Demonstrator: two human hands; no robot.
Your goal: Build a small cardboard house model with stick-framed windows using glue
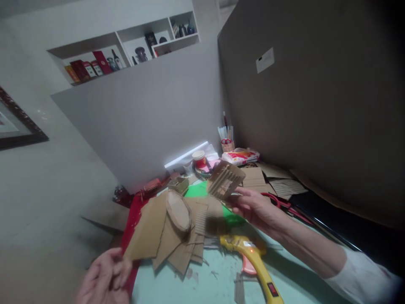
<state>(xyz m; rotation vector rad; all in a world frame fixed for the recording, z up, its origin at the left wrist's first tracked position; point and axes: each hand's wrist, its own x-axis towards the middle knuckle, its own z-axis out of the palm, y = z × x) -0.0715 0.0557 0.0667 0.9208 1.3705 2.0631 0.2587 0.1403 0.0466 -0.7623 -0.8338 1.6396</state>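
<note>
My right hand (253, 207) reaches over the table and pinches a small ribbed piece of corrugated cardboard (225, 180), holding it up above the green sheet (198, 190). My left hand (106, 276) sits at the bottom left, fingers curled on the corner of a flat brown cardboard sheet (148, 230). That sheet lies on a pile of cut cardboard pieces with an oval cardboard piece (179, 210) on top. A yellow glue gun (253, 261) rests on the pale green table surface (202, 287), just below my right forearm.
Red scissors (284, 205) lie to the right of my hand. A red-labelled cup (200, 160), a basket of pens (227, 141) and a snack bag (240, 156) stand at the back. A large grey board (316, 105) rises at right. Shelves with bottles (101, 63) hang on the wall.
</note>
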